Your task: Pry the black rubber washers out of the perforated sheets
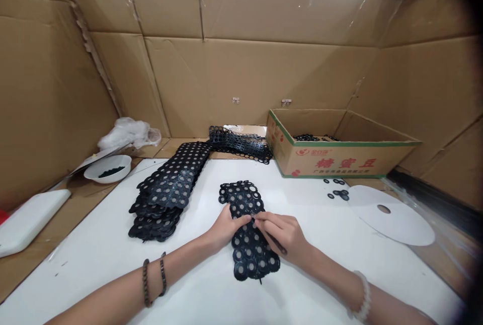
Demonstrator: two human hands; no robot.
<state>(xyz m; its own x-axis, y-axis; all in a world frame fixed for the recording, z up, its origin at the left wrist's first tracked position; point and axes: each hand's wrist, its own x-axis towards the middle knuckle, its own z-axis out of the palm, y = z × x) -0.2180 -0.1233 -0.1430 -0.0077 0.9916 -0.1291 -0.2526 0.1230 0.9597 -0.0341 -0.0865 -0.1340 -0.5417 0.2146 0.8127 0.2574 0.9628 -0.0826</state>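
Note:
A black sheet of joined rings with pale round centres (247, 253) is in front of me, over the white table. My left hand (224, 227) grips its left side, the thumb lying across the top. In my right hand (286, 232) is a thin dark pen-like tool (279, 248), pinched so that its rear end sticks out below the fingers. The working tip is close to my left thumb, at the middle of the sheet; its exact shape is hidden. To the left lies a stack of similar black sheets (171, 184).
Behind sits a heap of black ring netting (241, 146). A cardboard box (332, 160) holding black rings stands at the back right, near loose black rings (341, 193) and a white disc (400, 219). Leftward are a white bowl (123, 166), plastic bag (130, 134) and white slab (32, 219). Cardboard walls (241, 68) enclose the table.

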